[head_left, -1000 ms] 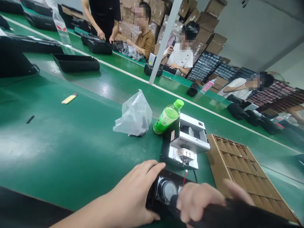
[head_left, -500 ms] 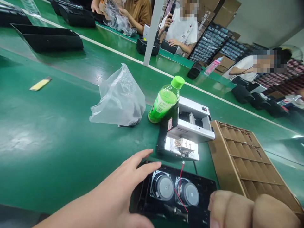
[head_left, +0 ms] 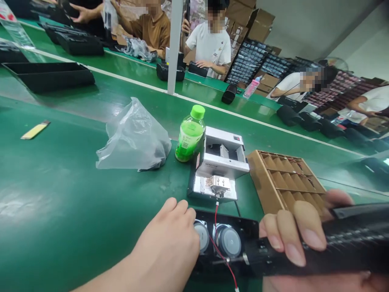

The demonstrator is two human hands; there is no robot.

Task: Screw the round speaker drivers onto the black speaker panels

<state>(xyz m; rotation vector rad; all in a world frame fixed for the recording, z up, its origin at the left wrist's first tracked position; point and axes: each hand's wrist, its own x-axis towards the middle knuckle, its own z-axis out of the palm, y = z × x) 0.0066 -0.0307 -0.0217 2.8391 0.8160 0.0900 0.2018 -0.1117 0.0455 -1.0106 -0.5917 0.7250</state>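
My right hand [head_left: 294,235] is wrapped around a black electric screwdriver [head_left: 349,235], held nearly level. Its metal bit [head_left: 245,258] points left across a black speaker panel [head_left: 247,225]. Over the panel's left end, my left hand [head_left: 170,243] is closed with the fingers curled; whatever it holds is hidden. The bit's tip is close to this hand. Two round speaker drivers, one of them the right driver [head_left: 230,242], sit in the panel, the left one partly covered by my left hand. A red wire [head_left: 216,243] with white connectors crosses between them.
Beyond the panel stand a white-and-black machine [head_left: 220,162] and a green-capped bottle [head_left: 190,134]. A plastic bag [head_left: 133,140] lies left, a divided cardboard box [head_left: 261,174] right. A yellow-handled cutter [head_left: 35,130] and black housings [head_left: 51,77] are farther off. Several people sit across the bench.
My left hand has gone from spread fingers to a closed hand over the panel. My right hand has lifted and turned, bringing the screwdriver into plain view. The camera's view has shifted.
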